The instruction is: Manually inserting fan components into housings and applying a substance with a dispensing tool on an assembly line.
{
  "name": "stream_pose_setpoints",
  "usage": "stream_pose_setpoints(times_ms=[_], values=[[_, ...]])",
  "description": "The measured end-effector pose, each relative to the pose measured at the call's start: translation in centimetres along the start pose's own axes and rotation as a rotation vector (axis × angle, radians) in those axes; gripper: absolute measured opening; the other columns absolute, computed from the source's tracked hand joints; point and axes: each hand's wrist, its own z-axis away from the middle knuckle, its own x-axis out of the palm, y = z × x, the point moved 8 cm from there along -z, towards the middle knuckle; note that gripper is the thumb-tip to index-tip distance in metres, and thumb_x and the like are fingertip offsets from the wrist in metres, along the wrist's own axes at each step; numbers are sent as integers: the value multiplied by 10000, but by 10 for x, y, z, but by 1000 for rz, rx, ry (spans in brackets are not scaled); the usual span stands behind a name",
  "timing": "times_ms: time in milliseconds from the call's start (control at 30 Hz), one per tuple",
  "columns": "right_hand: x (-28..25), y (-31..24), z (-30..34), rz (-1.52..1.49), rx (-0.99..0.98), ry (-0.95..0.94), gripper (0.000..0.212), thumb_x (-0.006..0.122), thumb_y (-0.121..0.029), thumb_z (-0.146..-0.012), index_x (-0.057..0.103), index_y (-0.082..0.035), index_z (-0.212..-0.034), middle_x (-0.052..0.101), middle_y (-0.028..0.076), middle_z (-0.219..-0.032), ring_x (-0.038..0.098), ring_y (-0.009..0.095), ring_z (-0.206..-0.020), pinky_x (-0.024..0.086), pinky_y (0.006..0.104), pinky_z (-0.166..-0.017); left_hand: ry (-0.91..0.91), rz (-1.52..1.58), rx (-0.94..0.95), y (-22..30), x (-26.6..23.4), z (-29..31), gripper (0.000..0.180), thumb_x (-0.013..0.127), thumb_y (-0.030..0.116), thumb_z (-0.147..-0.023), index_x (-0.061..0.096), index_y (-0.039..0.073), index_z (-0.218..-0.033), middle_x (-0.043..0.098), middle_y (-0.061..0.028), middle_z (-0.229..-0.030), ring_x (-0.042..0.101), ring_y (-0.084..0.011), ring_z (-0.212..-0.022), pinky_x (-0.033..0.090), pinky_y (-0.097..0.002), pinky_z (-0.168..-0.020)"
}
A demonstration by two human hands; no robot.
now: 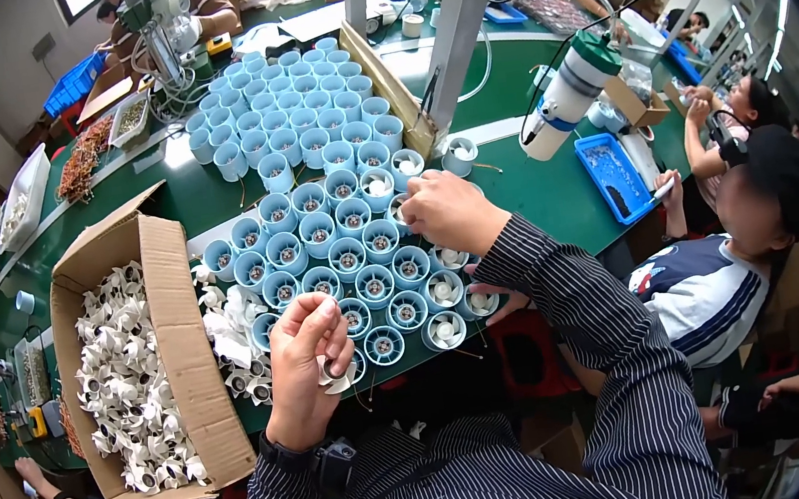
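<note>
Nearest is a black, white-pinstriped fabric shirt [441, 491]. In the head view, the left hand [305, 363] pinches a white plastic bladed wheel [338, 384] near round, light-blue plastic cups [384, 345]; the right hand [455, 212] bunches its fingers over others, grip hidden. Keeping the wheel level should spare its blades.

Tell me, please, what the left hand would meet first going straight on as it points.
The left hand would probably meet the light-blue cup just beyond its fingers, though depth is unclear.
</note>
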Motion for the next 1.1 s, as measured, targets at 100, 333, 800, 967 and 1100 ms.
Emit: stream_pose_setpoints(times_ms=[100, 333, 800, 967, 1100], values=[[3, -4, 1, 72, -50, 0, 51, 740, -102, -833, 781, -103, -864, 724, 74, -978, 695, 298, -984, 540, 440, -912, 1, 0, 1, 1, -2, 0, 103, 644, 105, -1097, 596, 36, -1040, 492, 20, -781, 422, -44, -586, 369, -205, -443], [0, -7, 6, 120, -76, -47, 81, 737, -76, -820, 783, -90, -885, 732, 71, -974, 689, 292, -973, 533, 440, -919, 1, 2, -3, -1, -9, 0, 104, 652, 110, -1094, 598, 34, -1047, 501, 16, -794, 431, -45, -589, 371, -205, -444], [-82, -75, 20, -199, -73, 15, 166, 797, -153, -931, 724, -57, -1046, 724, 118, -989, 716, 342, -940, 571, 461, -811, 9, 90, 54, 0, 1, -8, 109, 644, 125, -1116, 609, 26, -1086, 541, -3, -856, 481, -63, -630, 400, -219, -476], [-76, -141, 39, -426, -140, -55, 194, 817, -143, -925, 680, -37, -1011, 705, 107, -962, 709, 336, -908, 571, 438, -783, 2, 226, 132, -3, -5, -11, 123, 642, 144, -1130, 604, 28, -1125, 571, -25, -934, 532, -86, -695, 446, -235, -541], [-61, -165, 59, -530, -146, 68, 188, 829, -98, -906, 700, -27, -1022, 713, 97, -960, 721, 310, -867, 585, 410, -748, 17, 315, 181, -13, -4, -12, 139, 626, 167, -1141, 592, 33, -1150, 576, -44, -991, 555, -103, -782, 483, -252, -626]])
